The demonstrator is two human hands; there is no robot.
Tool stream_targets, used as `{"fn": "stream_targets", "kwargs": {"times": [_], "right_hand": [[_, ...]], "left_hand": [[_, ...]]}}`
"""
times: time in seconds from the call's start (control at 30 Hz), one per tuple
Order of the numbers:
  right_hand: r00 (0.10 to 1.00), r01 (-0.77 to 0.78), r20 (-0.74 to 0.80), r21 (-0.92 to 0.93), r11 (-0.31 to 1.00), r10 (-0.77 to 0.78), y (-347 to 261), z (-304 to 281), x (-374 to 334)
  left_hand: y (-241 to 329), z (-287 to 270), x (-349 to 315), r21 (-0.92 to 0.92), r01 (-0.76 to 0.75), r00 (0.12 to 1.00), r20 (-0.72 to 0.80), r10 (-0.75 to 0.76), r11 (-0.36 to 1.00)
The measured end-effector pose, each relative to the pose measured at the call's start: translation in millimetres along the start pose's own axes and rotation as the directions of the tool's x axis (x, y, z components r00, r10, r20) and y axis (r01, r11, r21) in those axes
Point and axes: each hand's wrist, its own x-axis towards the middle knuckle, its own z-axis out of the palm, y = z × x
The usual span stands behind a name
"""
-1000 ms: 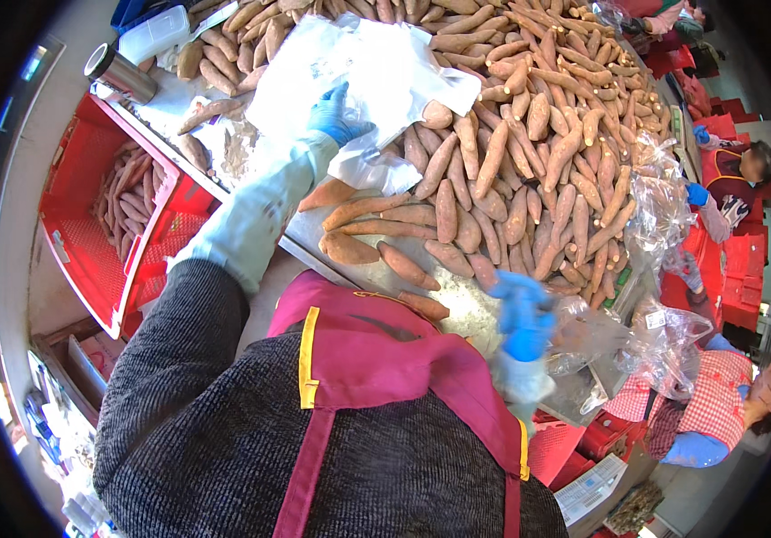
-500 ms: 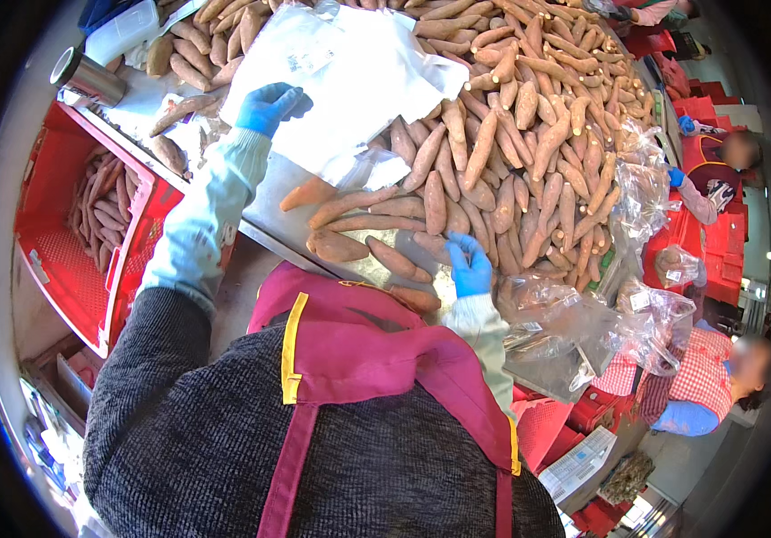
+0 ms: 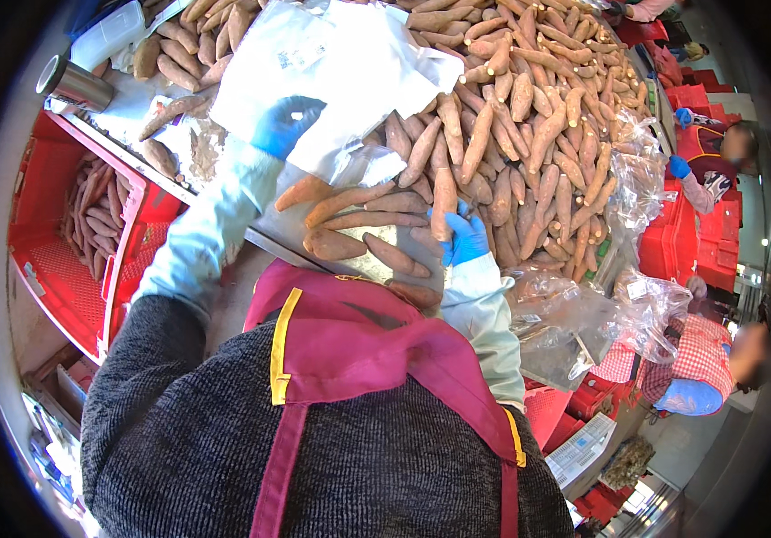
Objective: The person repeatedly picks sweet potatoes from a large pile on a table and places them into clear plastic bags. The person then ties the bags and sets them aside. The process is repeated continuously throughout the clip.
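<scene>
The right hand [image 3: 468, 240], a blur off the near edge of the pile [image 3: 551, 134] a second ago, is now gripping a sweet potato [image 3: 444, 203] by its lower end. The left hand [image 3: 280, 127] is lying nearer the left edge of the white bag [image 3: 354, 76], its fingers pointing more to the right.

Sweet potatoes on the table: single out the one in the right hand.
The sweet potato just left of the right hand, pointing away from the wearer: its near end is in that hand's grip, while those around it lie loose.
</scene>
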Motion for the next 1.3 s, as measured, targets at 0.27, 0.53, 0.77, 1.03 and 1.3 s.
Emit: {"fn": "stream_targets", "kwargs": {"times": [0.27,0.53,0.77,1.03,1.3], "right_hand": [[0.898,-0.278,0.412,0.268,0.922,0.151,2.7,-14.5,-22.9],[0.924,0.377,-0.105,0.092,0.922,-0.368,-27.3,-34.8,-9.4],[0.705,0.462,0.135,-0.832,0.307,-0.696,-36.9,-43.7,8.9],[0.913,0.407,0.151,-0.381,0.830,-0.379,-6.3,43.0,-8.3],[0.988,0.157,0.061,-0.343,0.926,-0.145,9.4,40.3,-30.3]], "left_hand": [[-49.5,15.5,71.0,0.902,-0.140,0.977,0.060,0.203,0.409],[-44.2,-16.7,88.1,0.265,0.178,0.977,0.063,-0.202,0.948],[31.2,-5.4,21.1,0.137,0.115,0.993,0.013,-0.118,0.984],[-29.2,16.8,15.5,0.575,-0.161,0.966,-0.074,0.247,0.802],[-69.4,-12.4,53.2,0.167,0.288,0.957,-0.018,-0.290,0.943]]}}
